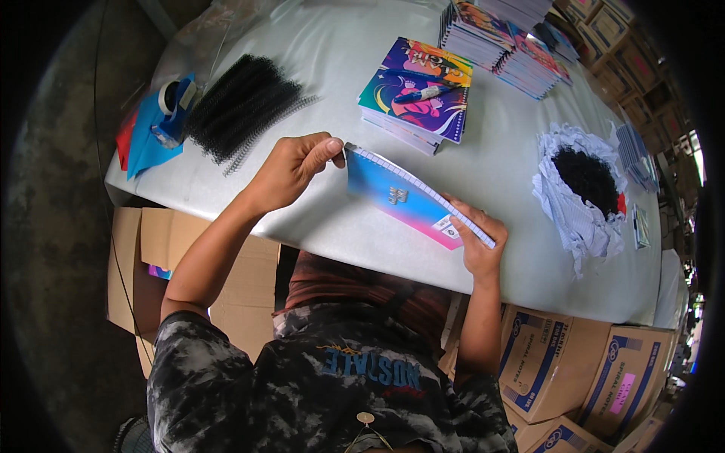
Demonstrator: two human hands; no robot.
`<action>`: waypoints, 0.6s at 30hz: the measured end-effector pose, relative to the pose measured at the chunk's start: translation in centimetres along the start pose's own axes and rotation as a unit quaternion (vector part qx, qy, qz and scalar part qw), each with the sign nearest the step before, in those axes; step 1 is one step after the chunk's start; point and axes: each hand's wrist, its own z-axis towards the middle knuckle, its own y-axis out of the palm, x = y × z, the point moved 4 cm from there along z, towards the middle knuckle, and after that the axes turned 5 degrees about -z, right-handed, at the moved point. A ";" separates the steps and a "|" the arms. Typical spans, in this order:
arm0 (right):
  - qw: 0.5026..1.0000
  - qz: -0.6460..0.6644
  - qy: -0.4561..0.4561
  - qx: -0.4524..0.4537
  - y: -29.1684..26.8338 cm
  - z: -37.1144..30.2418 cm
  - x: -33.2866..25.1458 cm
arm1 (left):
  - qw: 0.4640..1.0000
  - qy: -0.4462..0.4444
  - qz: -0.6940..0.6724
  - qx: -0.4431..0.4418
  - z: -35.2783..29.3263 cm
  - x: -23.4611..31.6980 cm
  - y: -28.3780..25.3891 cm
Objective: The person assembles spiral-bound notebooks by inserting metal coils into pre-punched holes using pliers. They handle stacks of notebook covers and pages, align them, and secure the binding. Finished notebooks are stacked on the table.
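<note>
A blue-to-pink notebook (381,198) hangs tilted over the near edge of the table, its punched edge upward. My left hand (302,166) is closed in a pinch at its upper left corner, where a bit of dark coil seems to show. Around the lower right end of the notebook, my right hand (482,240) is wrapped, fingers behind and thumb in front. Just beyond lies a stack of colourful notebooks (415,94) with a blue and white pen (424,94) on top. Many black plastic spiral coils (245,106) lie heaped beyond my left hand.
A blue tape dispenser (172,121) stands at the table's left edge. More notebook stacks (502,45) are at the back right. Crumpled paper (551,204) on the right cradles black coil scraps (585,177). Cardboard boxes (547,362) sit below the table, with an opened carton (245,279) at left.
</note>
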 end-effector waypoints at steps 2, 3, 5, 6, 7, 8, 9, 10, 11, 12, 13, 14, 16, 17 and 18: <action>1.000 0.003 -0.002 0.003 0.1 0.0 -0.1 | 0.997 0.006 -0.081 0.005 0.0 -0.4 0.1; 1.000 0.005 -0.004 0.004 0.2 0.0 -0.2 | 0.993 0.009 -0.121 0.007 -0.1 -0.7 0.1; 1.000 0.012 -0.001 0.008 0.2 -0.2 0.0 | 0.993 0.017 -0.116 0.003 0.0 -1.0 0.2; 1.000 0.016 0.001 0.010 0.2 -0.2 0.1 | 0.993 0.021 -0.114 0.001 0.0 -1.1 0.3; 1.000 0.015 0.000 0.010 0.2 -0.2 0.2 | 0.994 0.020 -0.107 0.001 0.1 -1.3 0.3; 1.000 0.014 -0.001 0.010 0.2 -0.3 0.2 | 0.995 0.020 -0.100 0.001 0.1 -1.4 0.3; 1.000 0.013 -0.003 0.010 0.2 -0.3 0.3 | 0.995 0.019 -0.094 0.001 0.2 -1.5 0.2; 1.000 0.014 -0.012 0.008 0.2 -0.3 0.3 | 0.994 0.004 -0.108 0.002 0.3 -1.4 0.2; 1.000 0.015 -0.021 0.005 0.2 -0.3 0.4 | 0.993 -0.012 -0.122 0.003 0.3 -1.2 0.2; 0.999 0.017 -0.030 0.002 0.2 -0.3 0.4 | 0.990 -0.028 -0.135 0.004 0.4 -1.1 0.1; 0.999 0.016 -0.030 -0.004 0.3 -0.3 0.3 | 0.988 -0.040 -0.152 -0.002 0.4 -0.9 0.0; 0.999 0.015 -0.031 -0.010 0.3 -0.2 0.1 | 0.984 -0.052 -0.168 -0.008 0.4 -0.7 -0.3; 0.999 0.016 -0.041 -0.020 0.4 -0.2 0.0 | 0.978 -0.070 -0.194 -0.019 0.8 -0.8 -1.1; 0.998 0.018 -0.050 -0.025 0.4 -0.2 0.0 | 0.985 -0.018 -0.172 -0.010 0.9 -0.3 -1.3; 0.998 0.019 -0.060 -0.029 0.4 -0.2 0.0 | 0.988 0.034 -0.150 0.000 0.9 0.2 -1.5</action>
